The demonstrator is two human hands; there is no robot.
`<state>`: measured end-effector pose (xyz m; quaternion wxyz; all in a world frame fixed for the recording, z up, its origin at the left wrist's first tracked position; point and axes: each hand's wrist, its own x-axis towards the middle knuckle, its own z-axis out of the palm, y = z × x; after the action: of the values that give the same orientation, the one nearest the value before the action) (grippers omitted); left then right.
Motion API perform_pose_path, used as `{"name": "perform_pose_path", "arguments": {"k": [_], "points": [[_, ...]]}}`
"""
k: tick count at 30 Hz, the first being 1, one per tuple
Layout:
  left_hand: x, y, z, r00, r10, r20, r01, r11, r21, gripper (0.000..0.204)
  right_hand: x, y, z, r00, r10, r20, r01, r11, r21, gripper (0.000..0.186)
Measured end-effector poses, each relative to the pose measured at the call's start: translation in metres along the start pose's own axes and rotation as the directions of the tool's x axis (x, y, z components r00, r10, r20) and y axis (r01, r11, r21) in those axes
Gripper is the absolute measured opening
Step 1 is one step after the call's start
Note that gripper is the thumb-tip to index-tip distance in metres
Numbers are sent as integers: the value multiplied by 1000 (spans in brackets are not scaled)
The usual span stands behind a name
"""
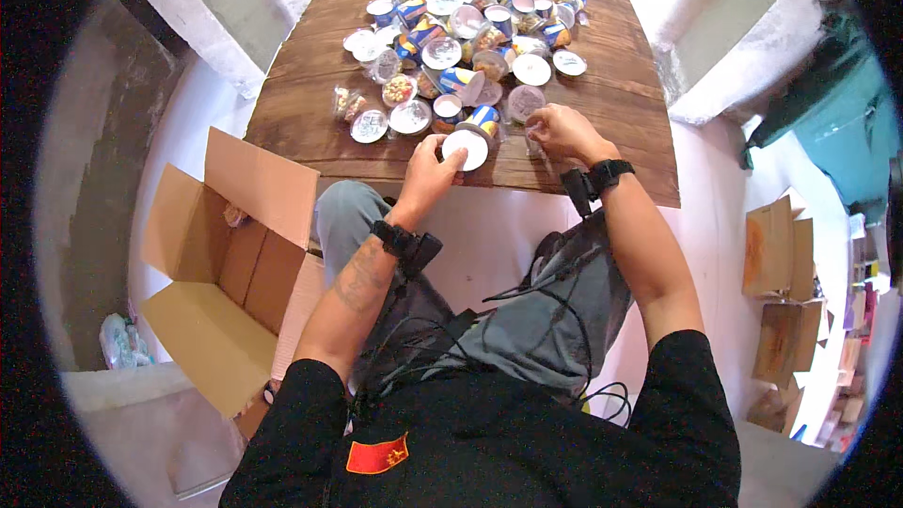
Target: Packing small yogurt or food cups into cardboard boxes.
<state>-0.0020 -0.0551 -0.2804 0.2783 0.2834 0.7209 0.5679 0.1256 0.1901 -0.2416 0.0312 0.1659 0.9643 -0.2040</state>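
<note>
Near the front edge of the wooden table [616, 122], my left hand [431, 177] grips a small snack cup [465, 151] with a round white lid, tilted so the lid faces me. A blue-and-yellow cup [483, 119] lies just beyond it. My right hand [567, 134] is closed, thumb and fingers pinching a thin see-through plastic piece whose shape is partly hidden. Touching or just behind those fingers is a round, pale see-through cup [527, 103]. A big heap of similar lidded cups [442, 54] spreads over the table, some showing nut-like pieces inside.
An open cardboard box [259, 268] with raised flaps stands on the floor left of my legs. More cardboard boxes [779, 249] sit far right, near a green sheet [832, 103]. Black cables [555, 296] run over my lap. A plastic bag [122, 341] lies at far left.
</note>
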Motion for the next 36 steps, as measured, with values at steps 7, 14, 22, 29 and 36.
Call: {"name": "perform_pose_path", "arguments": {"k": [7,14,22,29,36], "points": [[3,6,13,1000,-17,-3,17,1000,8,42,2,-6,7,997,-44,-68,46,999,26,24],[11,-1,13,990,124,62,-120,991,-64,36,9,-10,15,994,-99,-44,92,987,-135,19],[20,5,6,956,-44,290,94,982,-163,35,4,8,19,994,-39,-104,27,994,-109,19],[12,6,13,941,-155,300,257,904,-340,35,-11,-2,-7,977,159,-144,-122,964,235,33],[6,-1,21,955,-168,244,256,882,-396,35,-18,-13,-10,991,125,39,-109,626,772,24]]}}
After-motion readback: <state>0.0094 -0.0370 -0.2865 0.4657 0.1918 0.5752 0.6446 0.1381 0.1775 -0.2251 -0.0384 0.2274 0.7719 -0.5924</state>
